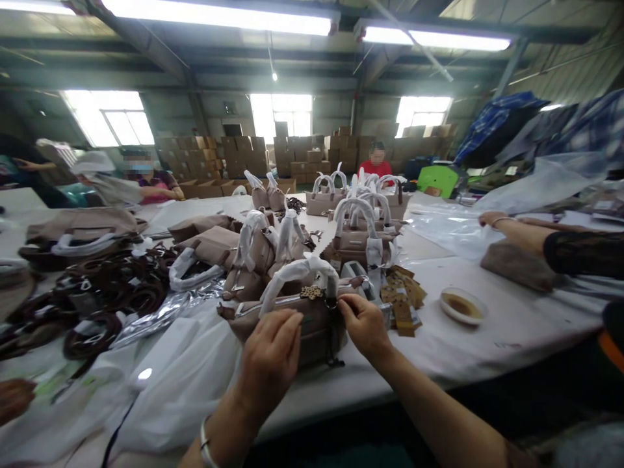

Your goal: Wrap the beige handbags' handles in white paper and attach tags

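A taupe handbag [314, 341] stands before me at the table's near edge, its handle [297, 273] wrapped in white padding. A leopard-spotted charm [311, 292] hangs by the handle, near the zip. My left hand [273, 354] is in front of the bag with its fingers bent and pressed together; what they hold, if anything, is hidden. At the right base of the handle, by a dark ring, my right hand [365, 325] pinches a small part that I cannot make out. Brown paper tags [403, 299] lie right of the bag.
More wrapped-handle handbags [358, 244] stand behind. Coiled brown straps [114, 283] and white plastic sheeting [190, 383] lie left. A round dish [463, 305] sits right. A co-worker's arm [526, 234] reaches over clear plastic bags [448, 227]; other people sit across the table.
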A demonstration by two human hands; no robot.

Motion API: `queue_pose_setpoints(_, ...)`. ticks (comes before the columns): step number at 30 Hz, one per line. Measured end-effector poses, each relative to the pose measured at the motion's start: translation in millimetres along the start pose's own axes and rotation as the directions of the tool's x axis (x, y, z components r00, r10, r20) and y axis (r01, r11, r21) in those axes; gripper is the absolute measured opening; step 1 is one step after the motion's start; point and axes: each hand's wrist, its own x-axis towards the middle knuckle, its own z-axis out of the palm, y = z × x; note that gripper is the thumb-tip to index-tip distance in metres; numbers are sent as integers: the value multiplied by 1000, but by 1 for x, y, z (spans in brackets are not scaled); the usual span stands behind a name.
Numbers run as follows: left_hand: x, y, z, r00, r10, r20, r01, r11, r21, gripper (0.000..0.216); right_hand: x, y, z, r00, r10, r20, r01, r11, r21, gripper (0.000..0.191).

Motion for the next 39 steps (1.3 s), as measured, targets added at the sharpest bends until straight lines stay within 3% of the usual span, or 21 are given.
queue_pose_setpoints(2, 23, 5, 21, 987, -23, 157, 13, 998, 62, 34, -1, 3, 1, 1000, 0, 0, 0, 999, 32, 24)
queue_pose_setpoints(7, 63, 3, 48, 923, -144, 356, 51, 964, 259, 20, -9, 13, -1, 997, 64, 45, -68, 991, 113, 22)
queue_pose_setpoints(11, 67, 9, 39, 904, -127, 408, -11, 947, 320, 20, -13, 16, -2, 990, 110, 85, -121, 982, 145, 22)
queue_pose_setpoints(16, 59, 36, 13, 914, -220, 340, 86, 926, 367, 22, -11, 16, 1, 981, 162, 106, -179, 966, 184, 23)
queue_pose_setpoints(19, 58, 42, 6, 909, -238, 342, 150, 952, 265, 21, -8, 16, 6, 969, 212, 130, -237, 943, 234, 23)
queue_pose_setpoints(21, 55, 38, 10, 880, -290, 376, 258, 957, 133, 18, -6, 14, 8, 954, 259, 153, -294, 908, 299, 23)
queue_pose_setpoints(27, 25, 21, 44, 751, -467, 467, 594, 787, -167, 20, -10, 4, 7, 892, 358, 277, -452, 750, 484, 25)
queue_pose_setpoints(31, 16, 25, 54, 728, -497, 472, 649, 722, -241, 21, -19, 4, 6, 901, 309, 304, -422, 785, 453, 25)
queue_pose_setpoints(35, 17, 30, 54, 726, -504, 468, 655, 715, -246, 18, -32, 11, 14, 921, 294, 255, -377, 836, 399, 24)
queue_pose_setpoints(39, 18, 28, 55, 728, -512, 455, 661, 700, -270, 19, -38, 18, 17, 926, 285, 249, -372, 809, 455, 24)
